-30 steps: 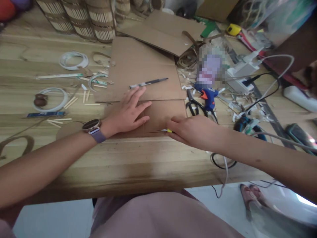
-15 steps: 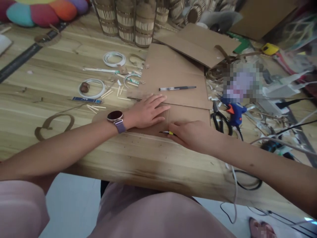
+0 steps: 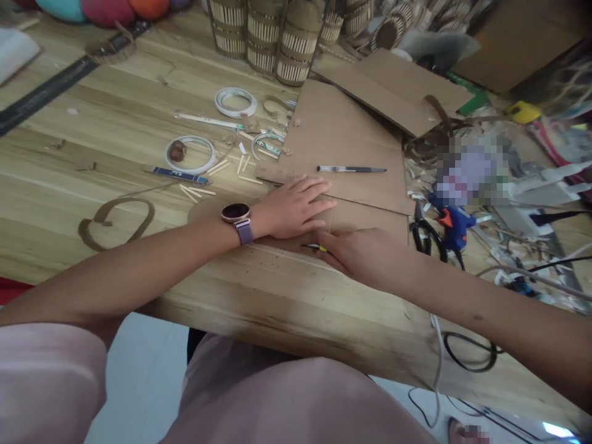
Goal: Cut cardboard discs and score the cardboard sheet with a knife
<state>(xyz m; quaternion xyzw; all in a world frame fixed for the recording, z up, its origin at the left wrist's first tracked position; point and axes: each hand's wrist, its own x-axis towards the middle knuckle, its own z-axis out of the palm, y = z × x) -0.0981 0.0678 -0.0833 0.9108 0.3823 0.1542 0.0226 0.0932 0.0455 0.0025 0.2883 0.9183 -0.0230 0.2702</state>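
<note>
My left hand (image 3: 298, 206) lies flat on a piece of brown cardboard (image 3: 365, 219), fingers spread and pointing right. Close beside it, my right hand (image 3: 354, 253) is closed round a utility knife (image 3: 322, 248). Only a bit of the knife's yellow body and its dark blade show; the rest is hidden in my palm. The blade points left, at the cardboard's near edge below my left hand. Just beyond my fingers, a pen (image 3: 351, 169) rests on a larger cardboard sheet (image 3: 346, 135).
Tape rolls (image 3: 235, 102) and small wooden sticks (image 3: 189, 192) lie to the left. A blue glue gun (image 3: 456, 225), black-handled scissors (image 3: 428, 237), cables and scraps crowd the right. Bamboo-slatted cylinders (image 3: 298, 49) stand at the back. The table's front edge is near my body.
The camera view has shifted, so the table contents appear farther right. Relative to the cardboard, my right hand and the knife have moved a little left. My left hand stays in place on it.
</note>
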